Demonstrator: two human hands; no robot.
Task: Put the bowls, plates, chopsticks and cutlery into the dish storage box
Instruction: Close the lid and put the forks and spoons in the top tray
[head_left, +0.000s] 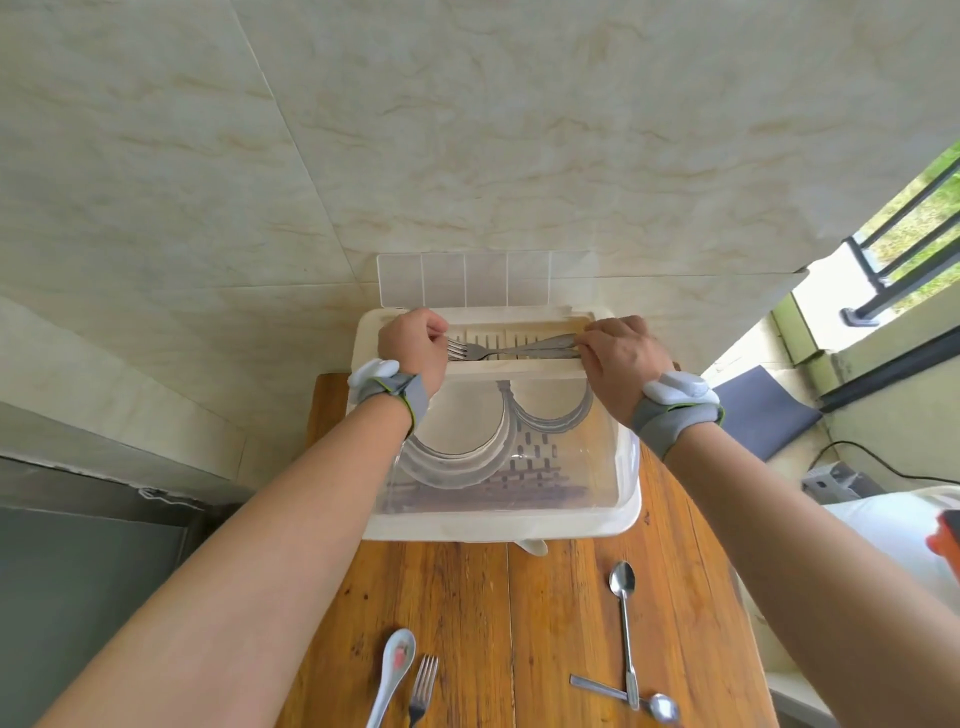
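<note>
My right hand (623, 353) pinched the handle ends of the cutlery (519, 352) lying across the far slotted compartment of the dish storage box (498, 525). My left hand (413, 345) was curled at the tines at the cutlery's left end, and I could not tell whether it gripped them. Plates (457, 431) sat in the near compartment. A loose fork (423, 686) lay on the near table (467, 597).

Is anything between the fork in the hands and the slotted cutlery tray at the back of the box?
Nothing visible. The flap lid is raised, and the fork lies right over the open tray, with the right hand pinching its handle.
</note>
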